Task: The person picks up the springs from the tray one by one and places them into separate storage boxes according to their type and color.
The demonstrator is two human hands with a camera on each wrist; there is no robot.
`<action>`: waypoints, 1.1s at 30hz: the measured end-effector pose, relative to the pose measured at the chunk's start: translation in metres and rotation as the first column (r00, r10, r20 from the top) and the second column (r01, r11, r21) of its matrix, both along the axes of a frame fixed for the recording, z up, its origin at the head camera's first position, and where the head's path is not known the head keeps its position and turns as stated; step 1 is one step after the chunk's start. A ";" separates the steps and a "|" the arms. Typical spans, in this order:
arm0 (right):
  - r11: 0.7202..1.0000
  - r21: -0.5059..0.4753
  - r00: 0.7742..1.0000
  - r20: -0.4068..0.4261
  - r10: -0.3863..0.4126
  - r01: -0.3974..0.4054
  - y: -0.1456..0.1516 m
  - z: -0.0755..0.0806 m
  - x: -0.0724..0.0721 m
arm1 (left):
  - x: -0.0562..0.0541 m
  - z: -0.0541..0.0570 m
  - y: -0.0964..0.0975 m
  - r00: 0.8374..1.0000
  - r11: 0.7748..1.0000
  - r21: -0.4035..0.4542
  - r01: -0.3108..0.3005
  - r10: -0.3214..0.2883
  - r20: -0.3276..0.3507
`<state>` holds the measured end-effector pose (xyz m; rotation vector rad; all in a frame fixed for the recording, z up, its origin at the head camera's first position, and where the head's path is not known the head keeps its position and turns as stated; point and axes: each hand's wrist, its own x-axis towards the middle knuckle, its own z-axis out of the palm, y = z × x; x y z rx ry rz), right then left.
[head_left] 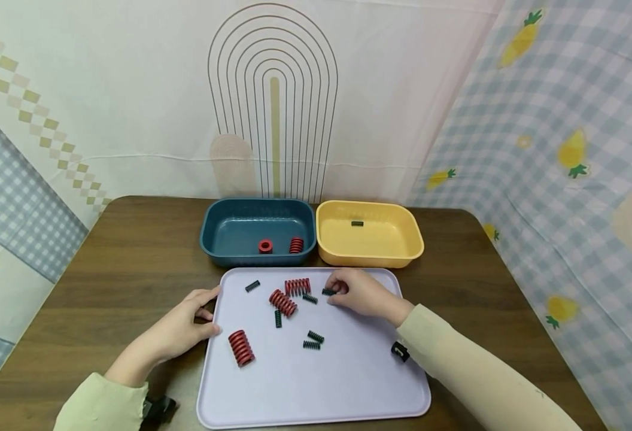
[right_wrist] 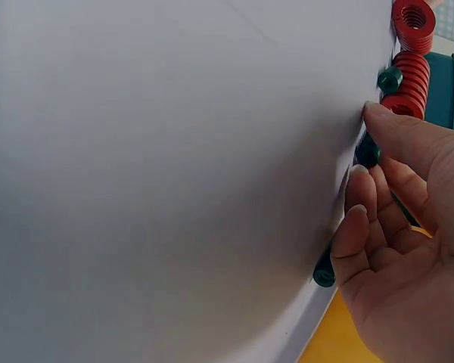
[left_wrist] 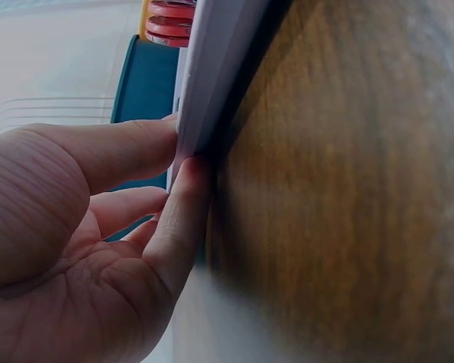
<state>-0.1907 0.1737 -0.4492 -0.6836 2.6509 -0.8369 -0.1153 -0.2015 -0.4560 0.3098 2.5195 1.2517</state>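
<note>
My right hand (head_left: 360,292) is over the upper right of the lilac tray (head_left: 370,383), its thumb and fingers pinching a small dark green spring (head_left: 329,292). In the right wrist view another green spring (right_wrist: 324,271) shows beside the curled lower fingers; whether they hold it is unclear. My left hand (head_left: 178,329) touches the tray's left rim with thumb and fingertips, fairly straight. Red springs lie on the tray: one (head_left: 241,348) near the left hand, one (head_left: 283,303) and another (head_left: 297,287) towards the back. Several green springs are scattered there too, including one (head_left: 312,345) near the middle.
Behind the tray stand a dark blue bin (head_left: 240,260) with two red springs inside and a yellow bin (head_left: 370,261) holding one green spring (head_left: 357,223). All rest on a brown wooden table (head_left: 133,263), with a patterned cloth (head_left: 160,120) hanging behind.
</note>
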 end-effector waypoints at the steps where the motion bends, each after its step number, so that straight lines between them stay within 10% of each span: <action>1: 1.000 0.001 1.000 -0.001 0.000 0.000 0.000 -0.001 0.000 | 0.000 0.000 0.000 1.000 1.000 -0.001 -0.001 0.001 -0.002; 17: 1.000 0.023 1.000 -0.024 0.010 -0.010 -0.001 -0.001 0.005 | 0.001 0.000 0.000 1.000 1.000 -0.002 0.006 -0.006 -0.002; 33: 0.983 -0.161 0.980 -0.160 -0.115 0.089 0.015 0.043 -0.008 | 0.000 -0.001 -0.001 1.000 1.000 -0.003 0.006 -0.006 -0.010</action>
